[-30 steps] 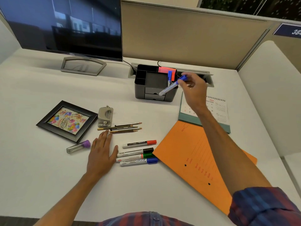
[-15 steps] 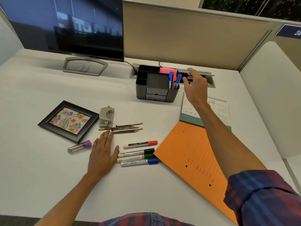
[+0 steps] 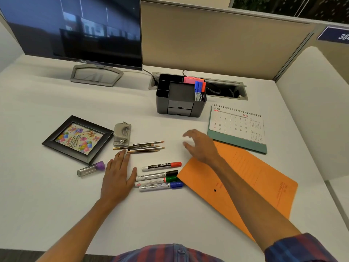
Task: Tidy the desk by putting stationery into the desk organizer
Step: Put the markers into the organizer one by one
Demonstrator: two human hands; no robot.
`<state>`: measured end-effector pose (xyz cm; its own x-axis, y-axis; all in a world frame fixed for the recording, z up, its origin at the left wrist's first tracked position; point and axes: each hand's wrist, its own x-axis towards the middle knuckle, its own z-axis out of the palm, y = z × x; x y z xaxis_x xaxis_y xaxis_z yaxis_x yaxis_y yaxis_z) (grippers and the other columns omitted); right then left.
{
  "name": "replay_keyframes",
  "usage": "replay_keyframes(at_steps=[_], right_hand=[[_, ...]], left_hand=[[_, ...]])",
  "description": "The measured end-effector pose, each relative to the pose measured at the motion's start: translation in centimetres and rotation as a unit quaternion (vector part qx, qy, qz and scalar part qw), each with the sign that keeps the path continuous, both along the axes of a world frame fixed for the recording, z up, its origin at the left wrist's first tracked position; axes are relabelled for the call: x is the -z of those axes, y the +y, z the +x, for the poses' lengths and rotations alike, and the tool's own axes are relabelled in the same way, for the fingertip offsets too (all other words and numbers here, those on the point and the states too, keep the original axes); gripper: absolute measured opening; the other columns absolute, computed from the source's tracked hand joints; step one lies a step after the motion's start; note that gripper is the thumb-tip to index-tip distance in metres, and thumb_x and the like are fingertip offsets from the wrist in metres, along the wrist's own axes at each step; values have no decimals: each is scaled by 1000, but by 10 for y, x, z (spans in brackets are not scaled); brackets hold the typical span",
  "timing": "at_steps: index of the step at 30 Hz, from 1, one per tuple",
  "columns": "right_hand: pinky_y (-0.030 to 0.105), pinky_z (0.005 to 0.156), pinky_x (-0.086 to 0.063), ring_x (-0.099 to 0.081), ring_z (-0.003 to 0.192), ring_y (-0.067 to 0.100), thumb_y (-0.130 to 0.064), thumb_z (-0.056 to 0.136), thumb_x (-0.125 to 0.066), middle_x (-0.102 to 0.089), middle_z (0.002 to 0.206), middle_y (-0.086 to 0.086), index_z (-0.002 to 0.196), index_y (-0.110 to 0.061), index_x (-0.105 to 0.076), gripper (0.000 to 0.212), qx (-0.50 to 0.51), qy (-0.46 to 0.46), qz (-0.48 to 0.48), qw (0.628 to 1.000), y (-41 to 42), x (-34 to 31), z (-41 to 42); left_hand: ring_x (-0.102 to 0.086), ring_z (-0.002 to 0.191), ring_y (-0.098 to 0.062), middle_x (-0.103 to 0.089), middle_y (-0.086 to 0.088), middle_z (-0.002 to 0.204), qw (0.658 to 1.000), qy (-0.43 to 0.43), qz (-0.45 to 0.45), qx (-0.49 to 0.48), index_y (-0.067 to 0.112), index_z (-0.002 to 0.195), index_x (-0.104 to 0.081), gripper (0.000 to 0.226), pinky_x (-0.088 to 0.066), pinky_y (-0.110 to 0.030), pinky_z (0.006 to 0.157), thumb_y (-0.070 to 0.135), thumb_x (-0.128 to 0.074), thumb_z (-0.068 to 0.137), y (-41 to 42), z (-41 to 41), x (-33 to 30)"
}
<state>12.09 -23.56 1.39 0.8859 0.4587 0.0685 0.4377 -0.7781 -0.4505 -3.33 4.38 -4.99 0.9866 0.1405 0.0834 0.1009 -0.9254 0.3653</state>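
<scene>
The black desk organizer (image 3: pixel 180 108) stands at the back of the desk, with two blue-capped markers (image 3: pixel 198 90) and pink sticky notes (image 3: pixel 189 80) in its right side. Several markers lie in front: red-capped (image 3: pixel 161 165), black-capped (image 3: pixel 157 174), green-capped (image 3: pixel 155 180), blue-capped (image 3: pixel 161 186). Several pencils (image 3: pixel 143 147) lie beside a grey hole punch (image 3: pixel 122 134). My left hand (image 3: pixel 119 176) rests flat on the desk, left of the markers. My right hand (image 3: pixel 201 145) hovers empty, fingers spread, above the desk right of the pencils.
A black picture frame (image 3: pixel 77 138) and a clear lead case with purple cap (image 3: pixel 91 168) lie at left. An orange folder (image 3: pixel 245 178) and a desk calendar (image 3: pixel 237 127) are at right. A monitor (image 3: pixel 75 29) stands at the back left; a cable tray (image 3: pixel 224 89) sits behind the organizer.
My right hand dropped the blue-capped marker into the organizer's right compartment, let go, and drew back toward the pencils and markers. My left hand stayed put.
</scene>
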Motion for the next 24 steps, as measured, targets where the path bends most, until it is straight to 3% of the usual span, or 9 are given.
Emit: replay_keyframes(at_steps=[4, 10, 16, 21, 24], right_hand=[[32, 93, -42, -51, 117, 14, -39, 94, -55, -57, 129, -7, 116, -26, -62, 26, -35, 79, -30, 996, 8, 14, -18], [32, 91, -43, -46, 115, 10, -43, 88, -60, -53, 129, -11, 99, -29, -70, 20, -58, 114, 14, 992, 15, 19, -39], [35, 95, -43, -46, 117, 10, -41, 88, -61, -53, 130, -10, 100, -28, -69, 19, -80, 133, 13, 988, 18, 21, -42], [30, 85, -49, -60, 95, 4, -30, 87, -69, -69, 99, -11, 96, -21, -71, 13, -10, 219, 206, 954, 17, 8, -39], [29, 81, -51, -66, 87, 8, -27, 85, -73, -73, 92, -7, 96, -18, -74, 15, 13, 211, 271, 939, 14, -10, -27]], left_hand=[[-31, 142, -28, -36, -11, 153, 1000, 3, 0, 0, 7, 144, -39, 64, -26, -47, 115, 47, -31, 94, 0, 1, 0], [-31, 141, -27, -37, -11, 152, 1000, 7, 5, 1, 7, 143, -40, 64, -27, -47, 115, 46, -30, 94, 1, 1, 2], [-30, 142, -26, -35, -10, 153, 1000, 7, 6, 0, 7, 144, -39, 65, -26, -47, 115, 47, -29, 94, 1, 1, 1], [-31, 142, -27, -37, -10, 152, 1000, 6, 4, 1, 7, 144, -39, 64, -26, -47, 115, 47, -29, 94, 1, 1, 1], [-31, 142, -27, -37, -10, 152, 1000, 7, 5, -1, 7, 144, -39, 64, -26, -46, 115, 47, -29, 94, 1, 1, 1]])
